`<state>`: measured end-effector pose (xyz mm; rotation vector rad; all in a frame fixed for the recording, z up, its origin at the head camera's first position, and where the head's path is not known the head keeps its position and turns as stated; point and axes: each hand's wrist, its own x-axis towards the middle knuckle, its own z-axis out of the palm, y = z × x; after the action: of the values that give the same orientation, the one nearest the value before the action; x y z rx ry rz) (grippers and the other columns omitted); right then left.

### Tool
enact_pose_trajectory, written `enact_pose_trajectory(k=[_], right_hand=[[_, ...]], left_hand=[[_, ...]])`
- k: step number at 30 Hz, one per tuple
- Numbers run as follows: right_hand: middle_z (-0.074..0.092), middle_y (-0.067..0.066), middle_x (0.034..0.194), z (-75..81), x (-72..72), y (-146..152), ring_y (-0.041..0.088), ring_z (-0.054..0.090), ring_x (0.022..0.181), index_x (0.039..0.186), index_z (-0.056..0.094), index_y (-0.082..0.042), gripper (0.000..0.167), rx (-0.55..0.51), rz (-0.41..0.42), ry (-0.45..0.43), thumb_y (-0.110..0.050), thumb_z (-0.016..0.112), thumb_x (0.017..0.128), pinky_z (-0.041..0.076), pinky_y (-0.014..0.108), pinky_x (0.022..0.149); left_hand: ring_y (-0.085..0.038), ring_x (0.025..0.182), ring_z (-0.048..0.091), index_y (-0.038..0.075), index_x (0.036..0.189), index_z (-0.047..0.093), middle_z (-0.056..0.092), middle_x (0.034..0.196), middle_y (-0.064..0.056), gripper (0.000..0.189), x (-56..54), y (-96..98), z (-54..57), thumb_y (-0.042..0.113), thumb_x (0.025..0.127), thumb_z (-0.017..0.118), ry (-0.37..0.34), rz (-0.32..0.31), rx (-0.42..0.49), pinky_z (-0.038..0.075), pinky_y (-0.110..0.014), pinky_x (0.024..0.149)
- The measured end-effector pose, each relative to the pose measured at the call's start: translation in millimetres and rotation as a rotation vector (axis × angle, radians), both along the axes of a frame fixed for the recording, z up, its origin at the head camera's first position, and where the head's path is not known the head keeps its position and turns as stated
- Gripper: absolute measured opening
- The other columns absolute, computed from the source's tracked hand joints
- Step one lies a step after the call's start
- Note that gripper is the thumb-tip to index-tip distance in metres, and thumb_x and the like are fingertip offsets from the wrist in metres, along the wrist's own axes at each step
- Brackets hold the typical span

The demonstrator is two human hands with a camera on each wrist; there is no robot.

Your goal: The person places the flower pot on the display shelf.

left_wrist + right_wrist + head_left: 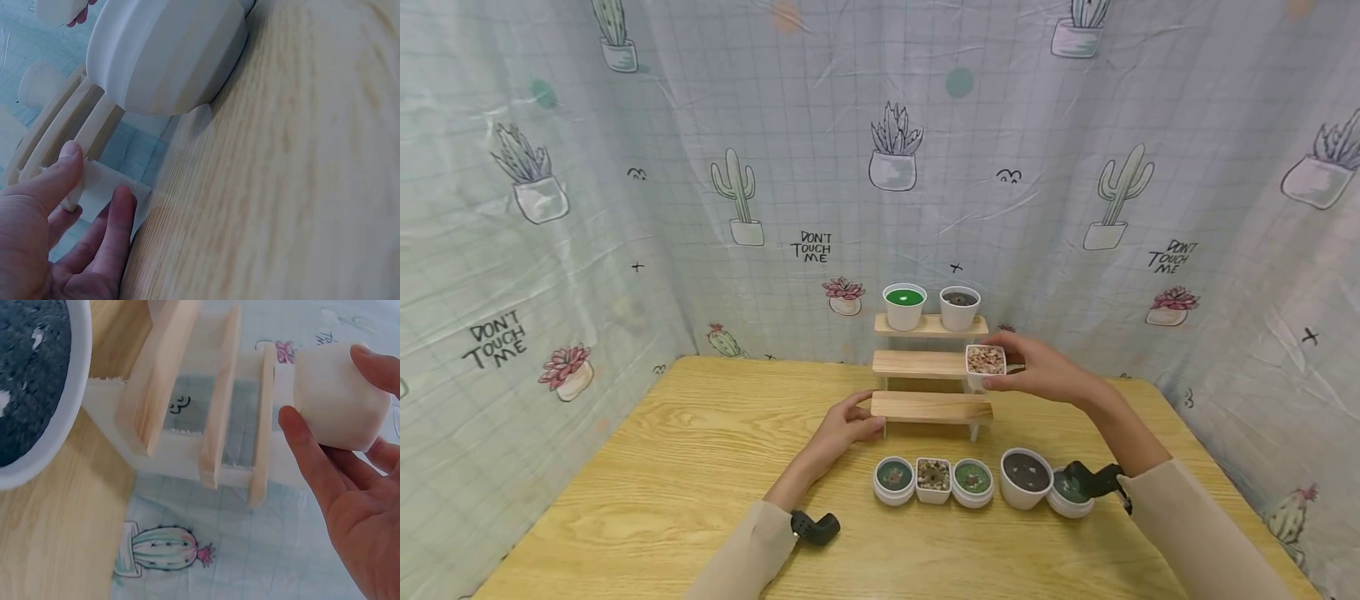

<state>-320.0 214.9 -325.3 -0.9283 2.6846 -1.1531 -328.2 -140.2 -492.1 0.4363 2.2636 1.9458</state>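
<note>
Head view: the right hand (1041, 373) grips a small square white pot (985, 364) topped with gravel, thumb and fingers curled round its sides. The pot sits at the right end of the middle step of the three-step wooden stand (931, 367), at 12 o'clock on the table (662, 467). The left hand (842, 425) rests at the left end of the lowest step, at 9 o'clock of the stand, fingers nearly straight and touching the wood. Two round white pots (931, 307) stand on the top step. A row of five pots (981, 481) lies at 6 o'clock of the stand.

Left wrist view: the left hand (56, 237) shows extended fingers (115, 225) against the stand's white leg (100, 187), holding nothing. A ribbed white pot (165, 53) sits at 12 o'clock.

Right wrist view: the right hand (350, 506) pinches the square pot (337, 394) between thumb and fingers, at 3 o'clock of the stand (206, 406). A dark-filled round pot (37, 381) lies at 9 o'clock.
</note>
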Motion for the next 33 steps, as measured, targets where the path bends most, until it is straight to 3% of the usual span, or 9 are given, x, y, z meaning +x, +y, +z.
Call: enact_pose_trajectory(k=[12, 18, 26, 33], right_hand=[[0.065, 0.013, 0.12, -2.6, -20.0, -28.7, 0.023, 0.064, 0.108, 0.142, 0.056, -0.005, 0.06, -0.019, 0.004, 0.024, -0.025, 0.081, 0.091, 0.055, 0.035, 0.091], [0.064, 0.015, 0.126, -4.1, -27.7, -43.5, 0.028, 0.063, 0.115, 0.142, 0.053, -0.002, 0.062, -0.017, -0.023, 0.011, -0.024, 0.08, 0.091, 0.053, 0.038, 0.097], [0.059, 0.019, 0.13, -9.6, -36.0, -65.0, 0.031, 0.061, 0.119, 0.142, 0.045, 0.002, 0.065, -0.097, -0.029, -0.065, -0.019, 0.079, 0.091, 0.054, 0.035, 0.095], [0.058, 0.019, 0.13, -19.6, -39.7, -80.1, 0.034, 0.06, 0.12, 0.141, 0.045, 0.001, 0.063, -0.105, -0.038, -0.05, -0.02, 0.079, 0.092, 0.054, 0.04, 0.098]], left_hand=[[-0.02, 0.096, 0.076, 0.004, 0.161, 0.033, 0.07, 0.116, -0.02, 0.075, -1.8, 0.1, 0.0, 0.025, 0.1, 0.072, -0.002, -0.004, 0.002, 0.062, -0.034, 0.091], [-0.02, 0.095, 0.076, 0.005, 0.16, 0.034, 0.071, 0.116, -0.019, 0.076, -2.5, -0.5, -1.7, 0.026, 0.099, 0.073, 0.004, -0.003, 0.006, 0.062, -0.034, 0.09], [-0.022, 0.097, 0.076, 0.006, 0.16, 0.034, 0.07, 0.117, -0.02, 0.076, -4.7, -0.5, -4.3, 0.026, 0.099, 0.073, 0.003, -0.008, 0.008, 0.062, -0.035, 0.091], [-0.019, 0.094, 0.076, 0.005, 0.16, 0.033, 0.071, 0.116, -0.018, 0.077, -3.7, -1.9, -3.6, 0.028, 0.098, 0.073, 0.008, -0.017, 0.017, 0.062, -0.034, 0.089]])
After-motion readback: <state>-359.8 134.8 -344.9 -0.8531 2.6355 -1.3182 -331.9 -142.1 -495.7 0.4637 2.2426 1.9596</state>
